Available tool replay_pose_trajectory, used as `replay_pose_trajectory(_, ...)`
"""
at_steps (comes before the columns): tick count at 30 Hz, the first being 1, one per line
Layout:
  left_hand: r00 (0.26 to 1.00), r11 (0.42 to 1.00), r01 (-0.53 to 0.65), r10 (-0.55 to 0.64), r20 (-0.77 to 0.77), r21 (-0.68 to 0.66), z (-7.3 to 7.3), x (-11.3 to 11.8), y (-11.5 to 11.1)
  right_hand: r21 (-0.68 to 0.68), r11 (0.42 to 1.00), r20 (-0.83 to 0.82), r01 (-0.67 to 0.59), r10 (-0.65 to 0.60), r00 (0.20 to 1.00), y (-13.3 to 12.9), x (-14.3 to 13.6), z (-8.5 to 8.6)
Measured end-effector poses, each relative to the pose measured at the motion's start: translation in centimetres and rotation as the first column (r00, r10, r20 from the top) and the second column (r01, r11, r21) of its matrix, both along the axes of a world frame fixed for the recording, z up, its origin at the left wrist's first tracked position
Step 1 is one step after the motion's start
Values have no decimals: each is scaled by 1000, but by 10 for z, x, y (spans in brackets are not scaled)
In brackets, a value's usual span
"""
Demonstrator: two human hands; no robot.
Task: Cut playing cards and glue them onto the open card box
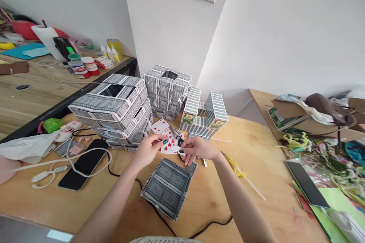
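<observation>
My left hand hovers over a spread of face-up playing cards with red hearts, its thumb and forefinger pinched together. Facing it from the other side, my right hand also has its fingertips pinched. Whatever sits in either pinch is too small to make out. Just below the hands lies a shallow square tray made of grey-backed cards. Part of a face-down card shows under my right fingers. Scissors lie among the cards, partly covered.
Behind stand two card-built boxes, a left stack and a rear one, beside stacked card packs. A yellow glue gun lies right. A black phone, white cable and black cord occupy the left; another phone and yarn, the right.
</observation>
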State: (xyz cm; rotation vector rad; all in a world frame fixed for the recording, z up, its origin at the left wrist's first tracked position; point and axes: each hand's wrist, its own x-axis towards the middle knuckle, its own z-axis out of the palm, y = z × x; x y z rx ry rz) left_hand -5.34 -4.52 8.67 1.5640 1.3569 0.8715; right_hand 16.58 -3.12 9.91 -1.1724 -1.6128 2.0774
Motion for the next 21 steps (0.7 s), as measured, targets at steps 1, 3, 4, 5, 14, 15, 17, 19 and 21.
replay_pose_trajectory(1,1000,1000,0,0,0,-1,0,0,0,11,1000,3,5,-5,1000,0,0,1)
replay_pose_trajectory(3,1000,1000,4,-4,3,-5,-1,0,0,44,999,11,29,-30,999,1,-1,3)
replay_pose_trajectory(4,1000,1000,6,-6,11,-10,-1,0,0,63,997,13,46,-47,999,1,0,3)
replay_pose_trajectory(5,1000,1000,7,-7,23,-17,-1,0,0,78,995,12,65,-67,998,1,0,4)
replay_pose_trajectory(14,995,997,-10,18,96,-81,3,4,-3,85,967,-74,238,-233,970,1,0,-5)
replay_pose_trajectory(15,995,997,-2,10,100,-78,3,4,-3,97,963,-77,253,-246,966,1,-1,-6)
replay_pose_trajectory(17,993,997,13,-4,116,-74,3,4,-3,123,955,-77,269,-261,962,1,-1,-8)
replay_pose_trajectory(19,991,997,32,-23,135,-69,3,5,-4,148,949,-68,277,-270,961,1,-1,-9)
replay_pose_trajectory(21,988,996,59,-49,148,-63,5,6,-5,167,943,-57,287,-282,958,1,0,-11)
